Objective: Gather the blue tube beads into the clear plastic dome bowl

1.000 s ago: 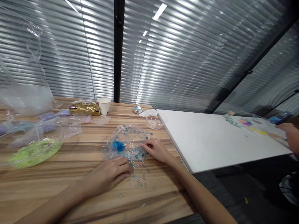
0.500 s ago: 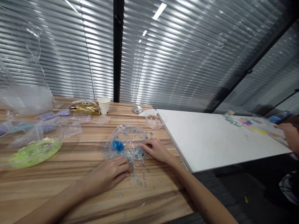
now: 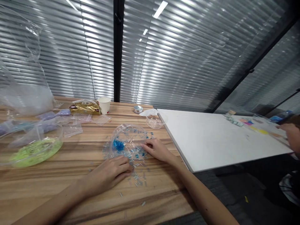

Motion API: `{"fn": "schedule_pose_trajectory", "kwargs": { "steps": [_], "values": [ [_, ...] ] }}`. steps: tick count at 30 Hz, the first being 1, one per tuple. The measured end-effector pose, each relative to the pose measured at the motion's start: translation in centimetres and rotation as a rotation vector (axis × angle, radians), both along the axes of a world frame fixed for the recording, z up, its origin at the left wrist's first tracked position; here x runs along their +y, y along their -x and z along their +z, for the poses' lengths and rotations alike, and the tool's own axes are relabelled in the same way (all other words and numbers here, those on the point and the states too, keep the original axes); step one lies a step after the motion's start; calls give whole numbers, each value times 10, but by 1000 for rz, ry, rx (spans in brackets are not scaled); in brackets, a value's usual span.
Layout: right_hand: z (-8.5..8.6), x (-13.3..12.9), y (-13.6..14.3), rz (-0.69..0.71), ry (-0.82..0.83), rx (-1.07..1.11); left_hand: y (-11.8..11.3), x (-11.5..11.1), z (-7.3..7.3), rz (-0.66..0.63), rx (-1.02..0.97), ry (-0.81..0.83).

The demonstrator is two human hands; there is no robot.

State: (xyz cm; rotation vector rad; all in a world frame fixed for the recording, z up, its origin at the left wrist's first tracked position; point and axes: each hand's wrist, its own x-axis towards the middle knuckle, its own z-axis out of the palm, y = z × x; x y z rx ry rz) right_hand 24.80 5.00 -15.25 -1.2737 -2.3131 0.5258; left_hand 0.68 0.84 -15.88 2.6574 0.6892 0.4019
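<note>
A clear round plastic tub (image 3: 127,127) sits on the wooden table, with a clump of blue bits (image 3: 118,145) inside at its left. Small clear and blue tube-like pieces (image 3: 138,179) lie scattered around it and in front. At the tub's right edge is my right hand (image 3: 156,150), thumb and forefinger pinched together; whatever is between them is too small to tell. My left hand (image 3: 116,171) rests on the table at the tub's near side, fingers curled together over the scattered pieces. Anything under those fingertips is hidden.
Left is a clear container with yellow-green stuff (image 3: 37,153), near purple packets (image 3: 47,116). Behind stand a gold tissue pack (image 3: 84,107), paper cup (image 3: 104,105), round tin (image 3: 138,109) and clear bowl (image 3: 155,123). Another person's hand (image 3: 289,132) is over the white table (image 3: 211,140).
Both my hands stay almost where they were, in the same poses. The view shifts very slightly; the other person's hand at far right moves a little.
</note>
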Motion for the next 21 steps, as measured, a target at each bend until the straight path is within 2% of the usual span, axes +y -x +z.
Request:
{"fn": "schedule_pose_trajectory", "kwargs": {
  "steps": [13,21],
  "values": [
    [4,-1,0,3,40,-20,0,-1,0,3,-30,-19],
    [6,-1,0,-3,58,-43,0,0,-2,9,23,-22]
  ]
}}
